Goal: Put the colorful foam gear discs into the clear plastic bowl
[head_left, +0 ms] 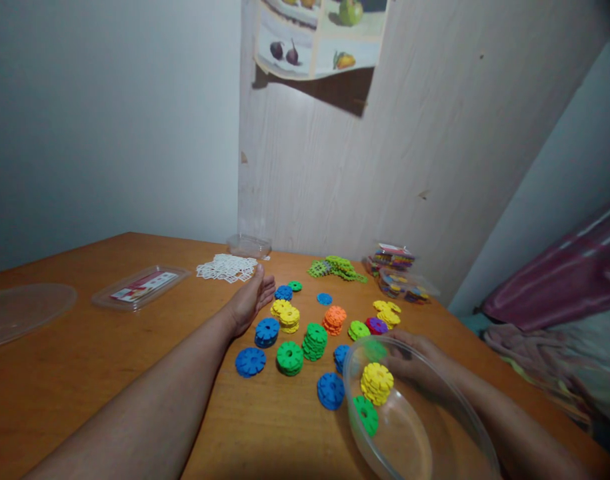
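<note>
1. Left hand (249, 305): flat, fingers straight, nothing held; yellow discs (289, 319) just right of it.
2. Right hand (411, 355): behind the clear tub (407, 443); grip cannot be told.
3. Stacking by colour looks largely done: green stack (315, 342), orange stack (335, 321) between the hands.
4. Tub looks barely filled (nearest discs perhaps only seen through it); most lie outside.

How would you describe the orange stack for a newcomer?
Over the brown table, find the clear bowl at lower right. Beyond it, to the left, stands a tall green stack of notched discs. The orange stack is just behind that, slightly right, the only orange one among the loose stacks.
</note>
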Demonstrator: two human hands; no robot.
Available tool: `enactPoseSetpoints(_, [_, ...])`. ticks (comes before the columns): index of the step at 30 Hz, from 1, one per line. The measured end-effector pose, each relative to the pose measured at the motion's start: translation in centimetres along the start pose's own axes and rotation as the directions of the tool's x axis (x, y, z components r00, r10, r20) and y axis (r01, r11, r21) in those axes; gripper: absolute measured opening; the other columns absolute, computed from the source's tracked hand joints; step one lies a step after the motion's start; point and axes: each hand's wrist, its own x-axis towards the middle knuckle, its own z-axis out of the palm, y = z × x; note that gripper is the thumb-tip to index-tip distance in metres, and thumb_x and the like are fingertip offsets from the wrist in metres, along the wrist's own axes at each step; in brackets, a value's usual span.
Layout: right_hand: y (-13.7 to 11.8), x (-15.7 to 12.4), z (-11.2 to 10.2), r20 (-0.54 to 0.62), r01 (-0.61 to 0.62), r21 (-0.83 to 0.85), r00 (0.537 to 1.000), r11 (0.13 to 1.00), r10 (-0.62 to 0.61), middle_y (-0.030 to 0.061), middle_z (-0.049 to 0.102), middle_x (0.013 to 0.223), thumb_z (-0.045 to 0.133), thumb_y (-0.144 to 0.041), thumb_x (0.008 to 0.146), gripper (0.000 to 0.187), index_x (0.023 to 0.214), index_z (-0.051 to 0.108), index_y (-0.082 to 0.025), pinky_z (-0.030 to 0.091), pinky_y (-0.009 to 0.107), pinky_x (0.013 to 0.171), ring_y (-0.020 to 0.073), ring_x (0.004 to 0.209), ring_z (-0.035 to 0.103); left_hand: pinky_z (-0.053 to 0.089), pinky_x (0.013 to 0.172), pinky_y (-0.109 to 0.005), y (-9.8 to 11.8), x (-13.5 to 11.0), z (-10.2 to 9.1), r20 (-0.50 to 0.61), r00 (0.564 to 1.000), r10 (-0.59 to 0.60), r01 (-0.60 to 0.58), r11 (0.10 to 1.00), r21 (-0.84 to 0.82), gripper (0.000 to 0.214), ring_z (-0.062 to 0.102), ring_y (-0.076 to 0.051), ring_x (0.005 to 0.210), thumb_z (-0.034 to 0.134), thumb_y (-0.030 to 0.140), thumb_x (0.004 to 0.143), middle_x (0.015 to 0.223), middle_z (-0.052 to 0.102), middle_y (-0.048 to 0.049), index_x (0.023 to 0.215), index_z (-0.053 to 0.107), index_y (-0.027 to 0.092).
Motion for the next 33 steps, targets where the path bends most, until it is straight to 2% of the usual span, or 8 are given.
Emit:
enactPoseSetpoints(6, [0.0,-0.5,-0.9,-0.017,0.021,0.074,1.000,0.997,-0.020,0.0016,0.065,0.083,0.073,-0.053,0.079,0.042,0.102,0.069,-0.018,0.044,0.028,0.064,0.0170,0.074,0.057,0.033,0.120,-0.036,-0.1,0.0,-0.1,-0.007,1.000,-0.001,0.001,1.000,0.001,0.092,0.038,-0.027,0.146,0.029,0.076,0.092,0.160,0.033,-0.0217,0.153,0.037,0.008])
enactPoseSetpoints(11, [-1.5,-3.0,-3.5,-0.249,-0.080,0.010,0.965,0.997,0.080,0.0002,0.058,0.070,0.069,-0.065,0.078,0.055,0.108,0.067,-0.019,0.045,0.028,0.055,0.0171,0.063,0.056,0.033,0.119,-0.036,-0.1,0.1,-0.1,0.003,1.000,0.012,-0.012,1.000,0.010,0.093,0.038,-0.026,0.147,0.026,0.076,0.092,0.159,0.035,-0.0218,0.155,0.034,0.009])
enactPoseSetpoints(13, [-2.7,-4.5,-4.5,-0.354,-0.037,-0.077,0.935,0.996,0.007,0.0001,0.057,0.072,0.070,-0.064,0.078,0.055,0.111,0.067,-0.020,0.044,0.027,0.055,0.0173,0.066,0.056,0.034,0.119,-0.034,-0.1,0.1,0.0,0.000,1.000,0.012,-0.012,1.000,0.014,0.094,0.038,-0.026,0.147,0.026,0.077,0.092,0.160,0.035,-0.0214,0.155,0.035,0.008])
enactPoseSetpoints(15, [-4.0,-6.1,-5.1,-0.372,0.021,-0.186,0.924,0.982,-0.091,0.0007,0.058,0.076,0.070,-0.062,0.079,0.052,0.112,0.067,-0.021,0.044,0.027,0.057,0.0171,0.069,0.056,0.034,0.119,-0.034,-0.1,0.1,0.0,0.004,1.000,0.011,-0.011,1.000,0.015,0.095,0.038,-0.026,0.147,0.025,0.077,0.091,0.160,0.034,-0.0219,0.154,0.035,0.006])
enactPoseSetpoints(19, [-6.6,-8.3,-4.3,-0.205,0.112,-0.354,0.959,0.929,-0.194,-0.0009,0.056,0.075,0.067,-0.053,0.087,0.044,0.121,0.065,-0.024,0.043,0.026,0.059,0.0155,0.069,0.055,0.034,0.119,-0.033,0.0,0.0,0.1,0.013,1.000,0.021,-0.021,1.000,0.014,0.095,0.038,-0.026,0.146,0.025,0.076,0.092,0.160,0.034,-0.0219,0.154,0.033,0.005])
enactPoseSetpoints(22, [-8.6,-8.7,-2.5,0.038,0.167,-0.438,0.985,0.884,-0.167,0.0008,0.062,0.080,0.064,-0.050,0.090,0.043,0.126,0.064,-0.027,0.043,0.026,0.062,0.0163,0.073,0.058,0.033,0.120,-0.035,0.1,0.0,0.1,0.004,1.000,0.009,-0.009,1.000,0.020,0.092,0.039,-0.026,0.146,0.025,0.075,0.093,0.161,0.033,-0.0208,0.154,0.035,0.007])
enactPoseSetpoints(24, [-9.8,-8.5,-1.1,0.132,0.188,-0.501,0.981,0.845,-0.140,0.0021,0.066,0.085,0.065,-0.049,0.090,0.038,0.121,0.067,-0.028,0.042,0.026,0.063,0.0162,0.074,0.059,0.032,0.120,-0.035,0.2,0.0,0.1,0.002,1.000,0.002,-0.002,1.000,0.019,0.092,0.039,-0.026,0.146,0.025,0.075,0.093,0.161,0.032,-0.0210,0.154,0.034,0.007])
enactPoseSetpoints(33, [-11.3,-6.8,2.1,0.234,0.238,-0.634,0.966,0.736,-0.111,0.0028,0.072,0.086,0.071,-0.037,0.083,0.033,0.115,0.072,-0.027,0.038,0.027,0.062,0.0179,0.074,0.063,0.033,0.120,-0.035,0.0,0.3,-0.1,0.009,1.000,0.006,-0.006,1.000,0.008,0.093,0.038,-0.026,0.146,0.027,0.075,0.093,0.161,0.032,-0.0218,0.155,0.033,0.007])
